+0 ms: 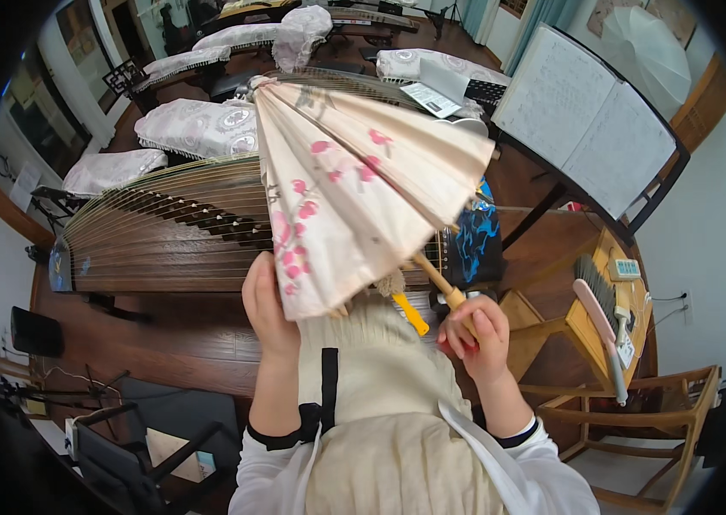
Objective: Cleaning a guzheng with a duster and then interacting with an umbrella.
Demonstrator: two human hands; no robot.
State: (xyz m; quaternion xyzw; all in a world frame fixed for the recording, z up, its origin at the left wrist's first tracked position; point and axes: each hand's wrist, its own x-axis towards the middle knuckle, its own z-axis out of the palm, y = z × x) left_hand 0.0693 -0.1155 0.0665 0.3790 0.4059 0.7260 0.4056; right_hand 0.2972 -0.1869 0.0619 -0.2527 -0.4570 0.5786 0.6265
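Note:
A partly folded oil-paper umbrella (363,187), cream with pink blossoms, spans the middle of the view, its top pointing to the upper left. My right hand (479,328) holds the wooden handle (437,277) at its lower end. My left hand (269,302) is at the left lower edge of the canopy, fingers against the paper; part of them is hidden. Between the hands, a duster or brush with a yellow handle (411,315) lies near my lap. Behind the umbrella stands a guzheng (157,251) with strings and dark bridges, partly covered by the canopy.
A music stand with open sheets (585,122) rises at the upper right. On a wooden stool (585,322) at the right lie a pink-handled brush (594,309) and a power strip (623,269). A wooden chair (646,418) is lower right, a black chair (118,450) lower left. Cloth-covered instruments (198,125) stand ahead.

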